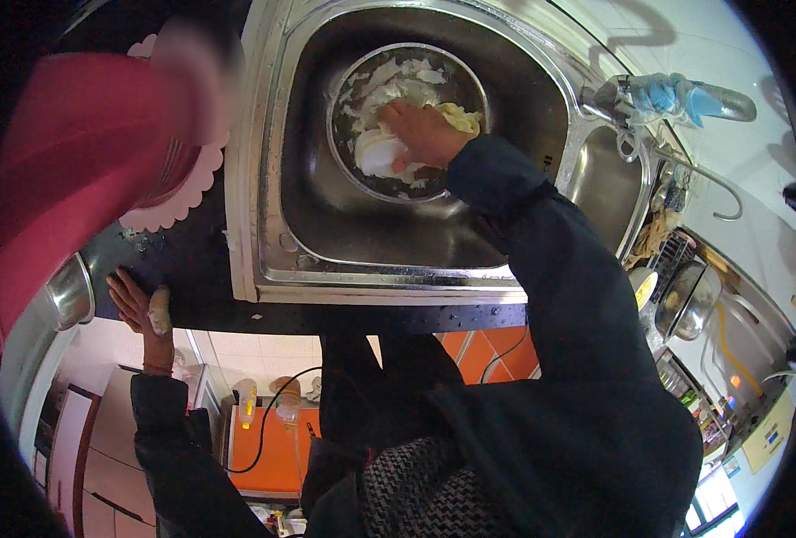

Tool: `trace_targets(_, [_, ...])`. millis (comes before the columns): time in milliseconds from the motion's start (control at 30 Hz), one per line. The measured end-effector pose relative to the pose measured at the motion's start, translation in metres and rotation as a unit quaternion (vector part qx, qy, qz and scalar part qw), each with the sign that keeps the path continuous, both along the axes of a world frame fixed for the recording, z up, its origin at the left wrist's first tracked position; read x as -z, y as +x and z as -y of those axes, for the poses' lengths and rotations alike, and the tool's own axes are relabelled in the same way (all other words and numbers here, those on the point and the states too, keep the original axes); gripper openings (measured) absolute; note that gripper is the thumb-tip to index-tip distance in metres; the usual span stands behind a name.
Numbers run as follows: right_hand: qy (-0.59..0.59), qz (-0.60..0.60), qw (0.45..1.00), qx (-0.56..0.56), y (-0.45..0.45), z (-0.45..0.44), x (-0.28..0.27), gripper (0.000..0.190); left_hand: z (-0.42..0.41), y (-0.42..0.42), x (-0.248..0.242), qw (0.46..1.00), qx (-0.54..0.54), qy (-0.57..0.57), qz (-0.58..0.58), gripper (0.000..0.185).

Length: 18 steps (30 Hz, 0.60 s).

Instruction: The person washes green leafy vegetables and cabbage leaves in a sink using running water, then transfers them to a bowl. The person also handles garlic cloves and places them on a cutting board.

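Note:
A round metal basin point(339, 158) stands in the stainless steel sink point(398, 242). My right hand point(428, 134) is down inside it, fingers reaching over water and white foam. A smooth white rounded object point(377, 155) lies by its thumb; whether the hand grips it, I cannot tell. Against the right side of the wrist is a crumpled pale yellow cloth-like piece point(462, 119). My left hand point(141, 306) rests at the front edge of the black countertop point(196, 269), holding nothing, its fingers spread. A pale wrap covers its thumb.
At the left stands a person in a red garment point(95, 148) with a scalloped pink collar. A metal bowl point(73, 294) sits below them. The faucet point(647, 101), wrapped in blue material, rises at the right. Beyond the small side basin point(603, 181) are utensils and a metal pot point(690, 299).

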State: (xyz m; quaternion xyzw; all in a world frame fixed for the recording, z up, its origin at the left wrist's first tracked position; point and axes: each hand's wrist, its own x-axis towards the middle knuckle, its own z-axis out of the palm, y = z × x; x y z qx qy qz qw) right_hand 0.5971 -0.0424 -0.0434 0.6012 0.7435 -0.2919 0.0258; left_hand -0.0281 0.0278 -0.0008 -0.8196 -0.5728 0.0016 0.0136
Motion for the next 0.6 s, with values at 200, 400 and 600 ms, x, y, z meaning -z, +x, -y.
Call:
trace_targets(200, [-0.143, 0.04, 0.989, -0.021, -0.005, -0.007, -0.016, 0.072, -0.002, -0.006, 0.014, 0.999, 0.001, 0.042, -0.014, 0.091])
trace_targets(400, [-0.053, -0.06, 0.99, 0.117, 0.012, -0.008, -0.042, 0.08, -0.003, -0.019, 0.022, 0.999, 0.005, 0.04, -0.006, 0.092])
trace_targets(600, [0.014, 0.088, 0.995, 0.04, 0.021, -0.016, -0.014, 0.084, -0.001, -0.008, 0.011, 0.999, -0.005, 0.011, 0.038, 0.093])
